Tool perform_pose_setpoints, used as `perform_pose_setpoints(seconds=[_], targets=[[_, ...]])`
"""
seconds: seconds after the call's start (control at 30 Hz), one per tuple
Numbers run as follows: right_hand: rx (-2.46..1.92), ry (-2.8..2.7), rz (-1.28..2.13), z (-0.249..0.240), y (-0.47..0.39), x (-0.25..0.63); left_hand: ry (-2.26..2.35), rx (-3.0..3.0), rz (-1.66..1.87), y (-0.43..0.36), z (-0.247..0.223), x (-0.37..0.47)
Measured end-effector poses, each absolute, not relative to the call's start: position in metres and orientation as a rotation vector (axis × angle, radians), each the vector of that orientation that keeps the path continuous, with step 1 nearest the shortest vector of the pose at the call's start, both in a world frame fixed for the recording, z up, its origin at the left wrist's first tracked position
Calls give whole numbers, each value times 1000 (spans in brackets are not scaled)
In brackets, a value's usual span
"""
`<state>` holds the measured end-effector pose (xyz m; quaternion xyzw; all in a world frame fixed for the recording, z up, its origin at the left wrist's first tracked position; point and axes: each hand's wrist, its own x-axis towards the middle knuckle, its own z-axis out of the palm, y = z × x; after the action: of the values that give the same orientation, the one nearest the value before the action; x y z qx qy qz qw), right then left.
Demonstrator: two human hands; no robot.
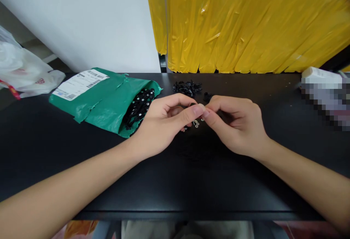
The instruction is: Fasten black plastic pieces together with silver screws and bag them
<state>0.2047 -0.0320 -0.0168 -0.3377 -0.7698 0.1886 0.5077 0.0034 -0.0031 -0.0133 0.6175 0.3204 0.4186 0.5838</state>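
My left hand [166, 124] and my right hand [237, 124] meet above the middle of the black table, thumb tips touching or nearly so. Each is closed in a pinch. A bit of something black shows at the left fingertips, but the fingers hide most of it. What the right fingertips grip is too small to make out. Just below the fingertips lie several small silvery ring-like pieces [197, 124]. Behind the hands is a pile of small black parts [188, 87], with a smaller black clump [207, 96] to its right.
Left of my hands lies a green mailing bag [109, 97], its open end showing black pieces with silvery dots [140, 104]. A white plastic bag [27, 67] sits far left. Yellow plastic sheeting [246, 24] hangs behind the black table [169, 188]. A white object [319, 75], partly blurred, is at right.
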Motion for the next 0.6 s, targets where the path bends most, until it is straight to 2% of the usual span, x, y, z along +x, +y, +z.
perform_pose_setpoints(seconds=[0.27,0.6], targets=[[-828,-1939,478,-20,-25,206,904,1509,1140,-4,-4,6],[-825,-1948,699,-22,-23,206,949,1684,1176,-3,-8,2]])
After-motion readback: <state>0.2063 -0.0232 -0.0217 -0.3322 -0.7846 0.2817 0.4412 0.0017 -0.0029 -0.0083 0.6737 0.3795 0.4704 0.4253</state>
